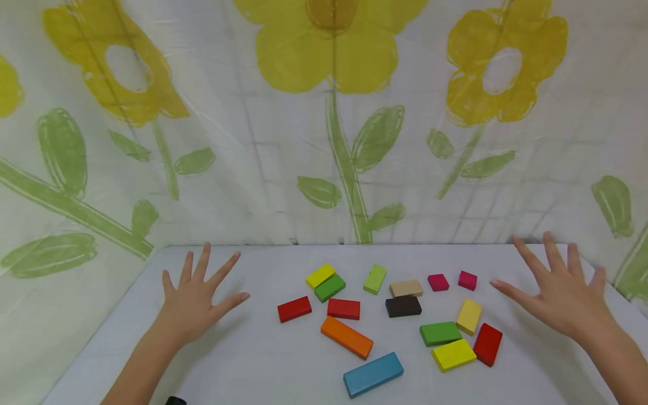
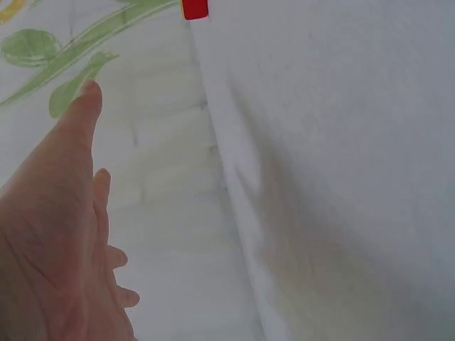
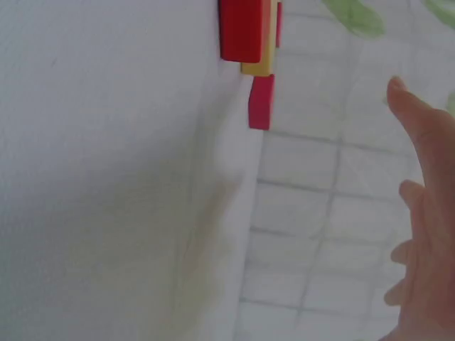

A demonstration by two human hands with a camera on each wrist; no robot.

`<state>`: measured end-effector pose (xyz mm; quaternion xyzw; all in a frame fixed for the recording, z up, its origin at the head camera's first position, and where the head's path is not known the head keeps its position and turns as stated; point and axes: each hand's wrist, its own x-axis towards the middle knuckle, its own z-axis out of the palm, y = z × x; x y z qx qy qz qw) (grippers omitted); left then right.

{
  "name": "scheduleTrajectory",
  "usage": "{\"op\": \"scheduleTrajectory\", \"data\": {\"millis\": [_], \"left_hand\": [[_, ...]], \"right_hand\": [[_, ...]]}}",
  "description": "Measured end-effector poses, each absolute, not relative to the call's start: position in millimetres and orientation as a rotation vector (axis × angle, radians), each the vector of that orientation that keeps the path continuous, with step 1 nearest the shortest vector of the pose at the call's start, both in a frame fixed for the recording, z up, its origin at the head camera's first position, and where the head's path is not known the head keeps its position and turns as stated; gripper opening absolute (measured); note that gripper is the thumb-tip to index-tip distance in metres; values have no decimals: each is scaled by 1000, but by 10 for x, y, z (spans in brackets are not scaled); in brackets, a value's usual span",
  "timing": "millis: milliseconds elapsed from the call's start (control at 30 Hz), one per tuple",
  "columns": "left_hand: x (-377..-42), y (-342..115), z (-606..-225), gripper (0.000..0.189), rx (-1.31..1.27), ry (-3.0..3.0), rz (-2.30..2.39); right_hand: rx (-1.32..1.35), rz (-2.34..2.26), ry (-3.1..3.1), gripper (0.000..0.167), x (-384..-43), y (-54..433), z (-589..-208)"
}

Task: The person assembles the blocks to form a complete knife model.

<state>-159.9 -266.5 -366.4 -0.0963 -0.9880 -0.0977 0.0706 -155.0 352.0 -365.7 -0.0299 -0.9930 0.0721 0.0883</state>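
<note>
Several coloured wooden blocks lie spread over a white table, between two spread hands that hold nothing. My left hand [image 1: 189,306] is over the table's left side, nearest to a red block [image 1: 295,309]. On the right, my right hand [image 1: 567,298] has its fingers fanned out, close to a small pink block [image 1: 468,280] and a red block [image 1: 488,345]. Mid-table lie an orange block [image 1: 346,337], a blue block [image 1: 373,374] and a dark block [image 1: 403,306]. A green block [image 1: 440,333] touches a yellow block [image 1: 454,355].
A white curtain [image 1: 273,140] printed with yellow flowers hangs behind the table [image 1: 243,360]. Toward the back lie a light green block [image 1: 374,279], a beige block [image 1: 406,288] and another pink block [image 1: 438,282]. A small black object [image 1: 175,400] shows at the bottom edge.
</note>
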Motion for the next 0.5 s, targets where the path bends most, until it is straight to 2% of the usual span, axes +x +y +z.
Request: {"op": "scheduleTrajectory", "data": {"millis": [500], "left_hand": [[-1685, -2118, -3686, 86, -529, -2939, -386]], "right_hand": [[135, 240, -2923, 106, -1652, 3023, -3373]]}}
